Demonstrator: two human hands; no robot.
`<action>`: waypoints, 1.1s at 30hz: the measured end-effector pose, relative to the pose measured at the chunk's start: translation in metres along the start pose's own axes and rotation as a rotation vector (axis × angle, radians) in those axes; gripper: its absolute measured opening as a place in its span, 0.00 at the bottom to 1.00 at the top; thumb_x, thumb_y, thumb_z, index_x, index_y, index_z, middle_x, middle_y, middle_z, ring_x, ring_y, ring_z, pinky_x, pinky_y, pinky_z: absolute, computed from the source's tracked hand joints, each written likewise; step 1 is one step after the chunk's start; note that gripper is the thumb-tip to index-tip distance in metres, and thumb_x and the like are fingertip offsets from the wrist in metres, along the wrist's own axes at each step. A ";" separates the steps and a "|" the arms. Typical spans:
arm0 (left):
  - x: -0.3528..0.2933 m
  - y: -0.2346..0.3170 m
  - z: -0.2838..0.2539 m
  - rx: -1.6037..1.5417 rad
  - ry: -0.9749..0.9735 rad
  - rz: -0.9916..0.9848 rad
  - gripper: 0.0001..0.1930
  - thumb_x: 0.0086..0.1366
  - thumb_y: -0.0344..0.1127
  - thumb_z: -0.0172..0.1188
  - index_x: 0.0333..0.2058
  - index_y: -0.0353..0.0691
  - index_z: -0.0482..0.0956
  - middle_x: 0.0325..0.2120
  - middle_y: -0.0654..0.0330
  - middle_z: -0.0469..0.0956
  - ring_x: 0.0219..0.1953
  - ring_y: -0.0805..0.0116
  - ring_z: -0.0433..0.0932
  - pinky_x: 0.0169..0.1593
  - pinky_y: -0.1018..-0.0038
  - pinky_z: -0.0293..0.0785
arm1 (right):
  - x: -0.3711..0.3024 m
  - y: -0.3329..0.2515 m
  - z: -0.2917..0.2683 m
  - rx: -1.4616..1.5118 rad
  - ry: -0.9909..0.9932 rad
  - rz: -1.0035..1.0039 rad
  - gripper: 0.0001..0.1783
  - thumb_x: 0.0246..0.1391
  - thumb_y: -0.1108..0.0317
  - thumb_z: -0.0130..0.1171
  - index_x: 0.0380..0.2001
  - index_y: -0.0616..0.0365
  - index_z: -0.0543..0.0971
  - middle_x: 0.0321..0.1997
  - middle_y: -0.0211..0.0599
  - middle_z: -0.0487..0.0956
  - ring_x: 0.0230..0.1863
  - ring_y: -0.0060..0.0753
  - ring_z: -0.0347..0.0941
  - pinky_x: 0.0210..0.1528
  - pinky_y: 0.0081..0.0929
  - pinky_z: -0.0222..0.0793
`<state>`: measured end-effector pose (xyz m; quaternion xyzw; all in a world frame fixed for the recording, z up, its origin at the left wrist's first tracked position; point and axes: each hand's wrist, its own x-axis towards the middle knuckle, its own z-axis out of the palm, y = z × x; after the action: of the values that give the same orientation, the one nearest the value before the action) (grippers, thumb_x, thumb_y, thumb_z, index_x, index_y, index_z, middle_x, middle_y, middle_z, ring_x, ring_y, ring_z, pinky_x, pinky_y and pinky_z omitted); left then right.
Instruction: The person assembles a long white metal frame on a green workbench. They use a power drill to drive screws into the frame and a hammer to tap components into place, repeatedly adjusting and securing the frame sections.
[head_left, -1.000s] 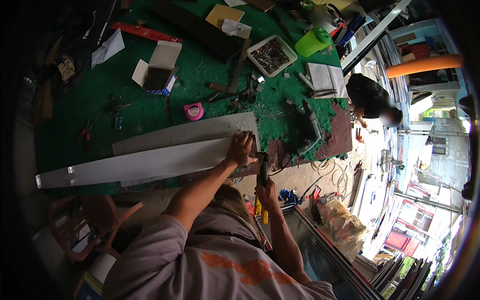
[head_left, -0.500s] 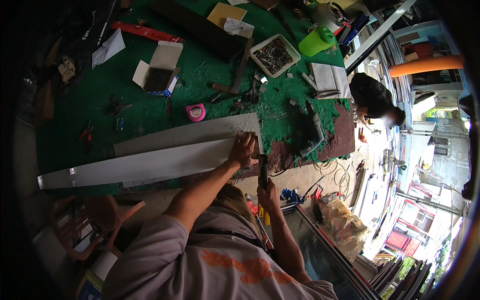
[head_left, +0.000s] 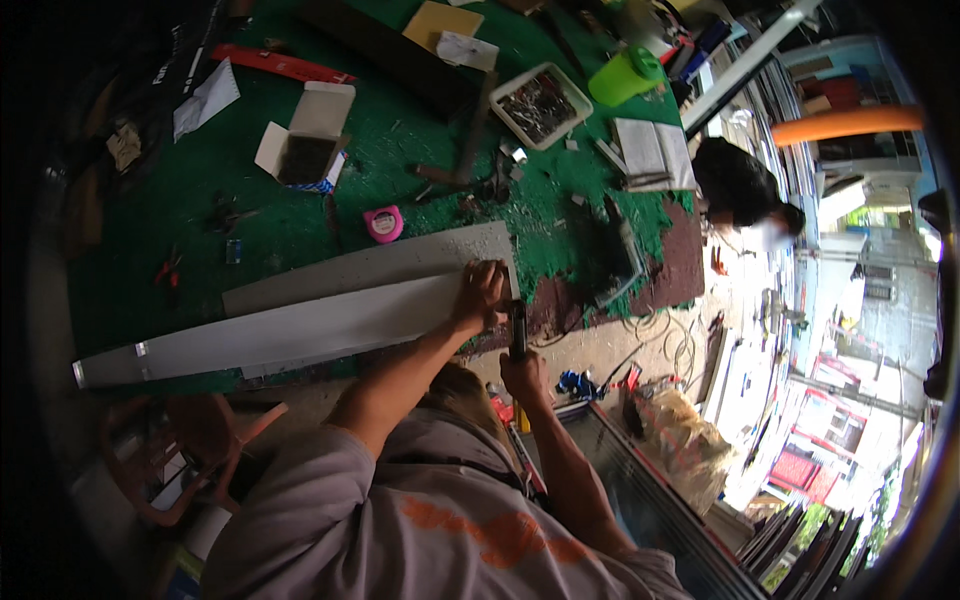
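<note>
A long, pale metal panel (head_left: 290, 323) lies along the near edge of the green-covered table, its right end under my left hand (head_left: 482, 296). The fingers of that hand are bent down and closed on the panel's end; the fingertips are partly hidden. Just to the right, my right hand (head_left: 526, 376) is wrapped round the handle of a hammer (head_left: 518, 330). The hammer's head is up close to the panel's right end, beside my left fingers. Behind the panel rests a flat grey sheet (head_left: 400, 258), partly covered by it.
On the table are a pink tape measure (head_left: 383, 224), an open carton (head_left: 305, 155), a tray of small metal parts (head_left: 541, 105), a metal square (head_left: 470, 150), a power drill (head_left: 622, 262) and a green jug (head_left: 627, 77). Another person (head_left: 740, 185) bends down beyond the right edge. A chair (head_left: 205, 440) stands at left.
The whole view has shifted a little, so the table's things sit slightly further left. My hands keep their holds on the panel and the hammer, with the hammer still near the panel's end.
</note>
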<state>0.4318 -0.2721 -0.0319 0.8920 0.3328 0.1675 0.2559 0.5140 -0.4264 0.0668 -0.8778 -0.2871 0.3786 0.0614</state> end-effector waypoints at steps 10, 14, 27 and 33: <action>-0.001 0.001 -0.008 -0.034 0.022 0.037 0.59 0.39 0.55 0.79 0.65 0.27 0.58 0.58 0.46 0.63 0.64 0.46 0.61 0.70 0.46 0.49 | -0.015 0.002 -0.063 0.064 -0.142 -0.138 0.28 0.55 0.54 0.60 0.53 0.62 0.72 0.34 0.60 0.82 0.37 0.61 0.81 0.38 0.53 0.75; 0.000 0.000 -0.006 0.016 -0.061 0.015 0.59 0.40 0.55 0.78 0.65 0.27 0.58 0.58 0.45 0.63 0.64 0.45 0.61 0.70 0.46 0.49 | 0.012 -0.001 -0.041 -0.024 -0.192 -0.148 0.28 0.54 0.47 0.64 0.42 0.65 0.80 0.35 0.58 0.82 0.38 0.58 0.82 0.40 0.50 0.74; 0.000 -0.002 -0.002 -0.047 -0.058 0.014 0.60 0.41 0.57 0.76 0.66 0.26 0.56 0.58 0.45 0.63 0.65 0.45 0.60 0.70 0.44 0.48 | -0.002 0.011 -0.046 -0.154 -0.148 -0.235 0.48 0.48 0.54 0.70 0.68 0.54 0.58 0.39 0.54 0.83 0.43 0.54 0.82 0.44 0.46 0.76; 0.002 -0.004 0.000 -0.043 -0.057 0.022 0.58 0.42 0.56 0.75 0.65 0.26 0.58 0.60 0.43 0.61 0.65 0.43 0.59 0.69 0.44 0.49 | 0.019 0.020 -0.015 -0.064 -0.044 -0.178 0.27 0.52 0.45 0.67 0.23 0.62 0.77 0.19 0.41 0.76 0.24 0.35 0.77 0.30 0.43 0.71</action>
<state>0.4316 -0.2684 -0.0339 0.8942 0.3121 0.1521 0.2826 0.5439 -0.4308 0.0585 -0.8417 -0.3772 0.3816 0.0606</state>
